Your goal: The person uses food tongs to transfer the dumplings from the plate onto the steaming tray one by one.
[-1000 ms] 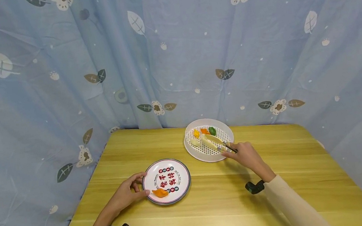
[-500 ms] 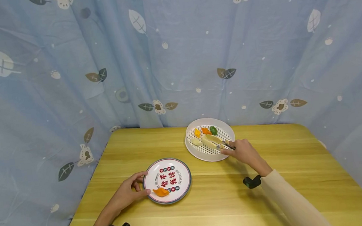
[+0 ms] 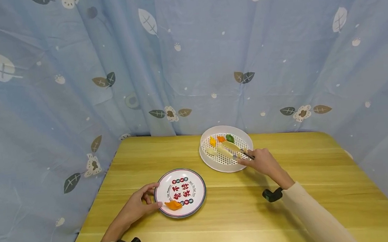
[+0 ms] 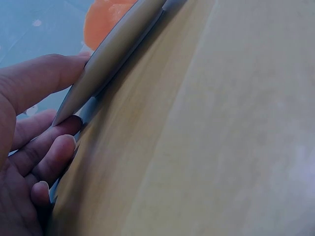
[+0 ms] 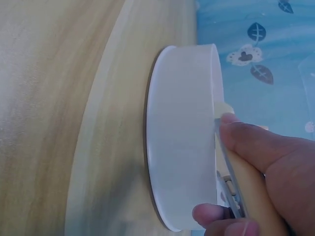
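My left hand (image 3: 135, 206) holds the near-left rim of a white plate (image 3: 197, 194) with red lettering, thumb on top and fingers under the edge in the left wrist view. An orange dumpling-shaped piece (image 3: 173, 205) lies on the plate close to the thumb. My right hand (image 3: 264, 163) grips tongs (image 3: 231, 146) with pale, broad ends and metal arms. Those ends reach down inside a round white steamer basket (image 3: 208, 165). I cannot tell whether anything is between them. Beyond and beside them lie yellow (image 3: 212, 141), orange (image 3: 221, 138), green (image 3: 230, 138) and pale (image 3: 212, 151) dumpling-shaped pieces.
The plate and the basket stand on a wooden table (image 3: 227, 225), the basket near its far edge. A blue patterned curtain (image 3: 194, 57) hangs behind and along both sides. In the right wrist view, the basket's tall side wall (image 5: 182, 132) rises beside the fingers.
The head view has shifted slightly. My left hand stays on the plate rim, and my right hand stays at the basket with the tongs, moved only a little.
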